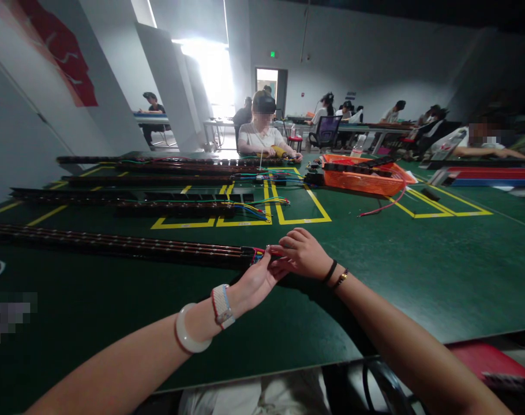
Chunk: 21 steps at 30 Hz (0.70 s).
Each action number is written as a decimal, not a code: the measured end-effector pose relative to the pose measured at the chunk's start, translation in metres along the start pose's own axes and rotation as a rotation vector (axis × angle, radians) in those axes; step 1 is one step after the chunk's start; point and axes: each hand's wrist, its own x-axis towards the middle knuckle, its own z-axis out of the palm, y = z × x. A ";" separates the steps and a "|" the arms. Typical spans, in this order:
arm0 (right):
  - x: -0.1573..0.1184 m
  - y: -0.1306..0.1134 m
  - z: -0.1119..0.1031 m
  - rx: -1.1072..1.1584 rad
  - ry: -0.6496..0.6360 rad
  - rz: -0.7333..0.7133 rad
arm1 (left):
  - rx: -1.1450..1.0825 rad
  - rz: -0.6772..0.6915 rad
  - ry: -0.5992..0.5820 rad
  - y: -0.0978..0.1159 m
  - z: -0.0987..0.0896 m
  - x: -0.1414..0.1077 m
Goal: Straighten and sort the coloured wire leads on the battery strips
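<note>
A long dark bar with copper-coloured strips (158,245) lies across the green table (418,276) and ends near my hands. Coloured wires (258,254) come out of its right end. My left hand (258,279), with a watch and a white bangle on that arm, has its fingers closed at these wires. Touching it from the right is my right hand (303,252), its fingers bent and pinched together at the same spot. The wire parts between my fingertips are mostly hidden.
More dark bars (128,202) with wires lie farther back, over yellow tape rectangles (306,221). An orange basket (362,183) stands at the back right. A person (262,135) works across the table; several others sit beyond.
</note>
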 end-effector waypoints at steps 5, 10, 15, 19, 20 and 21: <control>0.000 0.006 -0.004 -0.021 -0.079 0.092 | 0.041 -0.023 -0.043 0.000 -0.002 0.000; 0.000 0.007 -0.003 -0.101 -0.141 0.021 | 0.021 -0.009 -0.026 -0.001 -0.003 0.001; 0.000 0.008 -0.002 -0.145 -0.160 -0.008 | 0.029 0.011 -0.019 -0.001 -0.001 0.000; 0.001 0.010 0.004 0.068 -0.118 0.228 | 0.061 -0.003 -0.021 -0.001 -0.002 0.000; 0.000 0.012 0.007 0.154 -0.105 0.309 | 0.066 -0.009 -0.026 -0.001 -0.003 0.000; 0.000 0.014 0.010 0.251 -0.101 0.389 | 0.070 -0.013 -0.030 -0.001 -0.003 0.000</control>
